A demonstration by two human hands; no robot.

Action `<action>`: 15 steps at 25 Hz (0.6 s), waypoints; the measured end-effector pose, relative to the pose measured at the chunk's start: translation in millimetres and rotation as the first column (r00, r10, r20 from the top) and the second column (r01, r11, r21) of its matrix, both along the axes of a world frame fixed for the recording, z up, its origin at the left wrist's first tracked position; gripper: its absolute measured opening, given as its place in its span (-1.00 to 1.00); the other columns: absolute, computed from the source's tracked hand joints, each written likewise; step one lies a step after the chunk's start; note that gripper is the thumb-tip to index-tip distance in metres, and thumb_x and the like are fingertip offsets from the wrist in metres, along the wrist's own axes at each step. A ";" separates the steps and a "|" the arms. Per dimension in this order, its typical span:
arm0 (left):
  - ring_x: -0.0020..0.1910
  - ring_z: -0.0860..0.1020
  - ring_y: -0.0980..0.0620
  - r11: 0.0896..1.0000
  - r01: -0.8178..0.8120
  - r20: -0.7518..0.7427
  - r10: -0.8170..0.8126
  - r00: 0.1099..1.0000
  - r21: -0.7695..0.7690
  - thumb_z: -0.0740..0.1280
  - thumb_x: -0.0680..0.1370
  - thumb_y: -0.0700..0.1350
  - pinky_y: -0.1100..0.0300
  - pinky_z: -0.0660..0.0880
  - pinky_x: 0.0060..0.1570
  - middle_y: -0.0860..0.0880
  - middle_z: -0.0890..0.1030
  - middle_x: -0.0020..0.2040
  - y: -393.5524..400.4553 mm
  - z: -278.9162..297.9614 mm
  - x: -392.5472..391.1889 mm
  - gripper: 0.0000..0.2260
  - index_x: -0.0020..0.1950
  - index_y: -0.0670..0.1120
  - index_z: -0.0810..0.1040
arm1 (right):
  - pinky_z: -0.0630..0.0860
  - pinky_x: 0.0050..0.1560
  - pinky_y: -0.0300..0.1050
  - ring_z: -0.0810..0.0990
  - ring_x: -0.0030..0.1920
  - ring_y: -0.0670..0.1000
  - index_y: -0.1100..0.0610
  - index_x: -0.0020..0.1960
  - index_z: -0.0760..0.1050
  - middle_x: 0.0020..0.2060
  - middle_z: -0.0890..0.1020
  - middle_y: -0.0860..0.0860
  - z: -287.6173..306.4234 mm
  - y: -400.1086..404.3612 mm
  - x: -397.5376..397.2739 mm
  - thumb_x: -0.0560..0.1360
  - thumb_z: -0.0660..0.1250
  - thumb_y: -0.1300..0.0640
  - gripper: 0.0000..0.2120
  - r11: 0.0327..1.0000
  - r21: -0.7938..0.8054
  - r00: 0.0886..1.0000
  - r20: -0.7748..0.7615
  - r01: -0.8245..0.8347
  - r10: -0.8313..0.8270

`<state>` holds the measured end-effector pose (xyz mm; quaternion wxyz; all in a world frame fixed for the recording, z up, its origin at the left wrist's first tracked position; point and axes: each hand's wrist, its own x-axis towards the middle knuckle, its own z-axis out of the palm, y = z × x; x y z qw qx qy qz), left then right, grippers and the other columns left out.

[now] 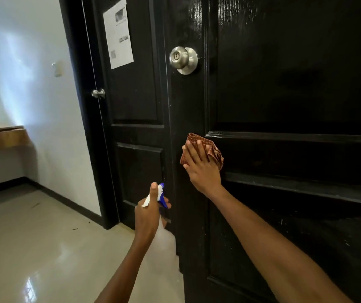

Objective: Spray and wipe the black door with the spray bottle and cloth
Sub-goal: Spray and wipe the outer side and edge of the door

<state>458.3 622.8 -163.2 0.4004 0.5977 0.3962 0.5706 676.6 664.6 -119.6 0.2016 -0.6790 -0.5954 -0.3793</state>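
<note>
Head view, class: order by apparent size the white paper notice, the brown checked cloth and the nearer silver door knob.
1. White paper notice.
2. Brown checked cloth, partly covered.
3. Nearer silver door knob; nearness makes true sizes unsure.

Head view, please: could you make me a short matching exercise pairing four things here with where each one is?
Things:
1. cloth
2. spray bottle
3. large door knob
4. printed paper

Places:
A. taped on the farther door
B. above the wiping hand
C. gripped in the left hand
D. pressed to the door under the right hand

Pairs: 1-D, 2-C, 3-B, 4-A
</note>
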 end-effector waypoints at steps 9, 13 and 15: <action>-0.22 0.66 -0.03 0.999 -0.026 0.038 0.028 0.999 -0.046 0.07 0.49 0.29 0.13 0.57 -0.21 0.00 0.68 -0.26 -6.3 -21.9 -5.2 -0.55 -0.18 0.01 0.60 | -0.42 0.51 0.31 -0.43 0.58 0.14 -0.07 0.66 -0.22 0.60 -0.35 0.00 -75.6 -5.1 18.8 0.71 0.03 -0.10 -0.36 0.739 -0.620 0.760 0.606 0.264 0.236; -0.26 0.67 -0.05 1.000 -0.014 0.023 0.014 1.000 -0.007 0.08 0.53 0.27 0.14 0.57 -0.28 -0.04 0.69 -0.28 -2.3 -2.9 -14.3 -0.48 -0.16 -0.09 0.63 | -0.15 0.58 0.36 -0.39 0.60 0.13 -0.07 0.65 -0.24 0.62 -0.31 0.01 -14.2 0.4 11.7 0.71 0.04 -0.04 -0.36 0.875 -0.455 0.854 0.510 0.164 0.105; -0.28 0.66 -0.03 0.998 -0.016 0.006 0.015 1.000 0.061 0.08 0.56 0.26 0.09 0.60 -0.26 -0.03 0.69 -0.29 3.5 15.9 -15.2 -0.47 -0.17 -0.10 0.64 | -0.16 0.59 0.28 -0.41 0.59 0.13 -0.05 0.65 -0.30 0.60 -0.34 0.01 48.3 12.7 2.5 0.72 -0.04 -0.06 -0.39 0.944 -0.296 0.886 0.464 0.147 0.008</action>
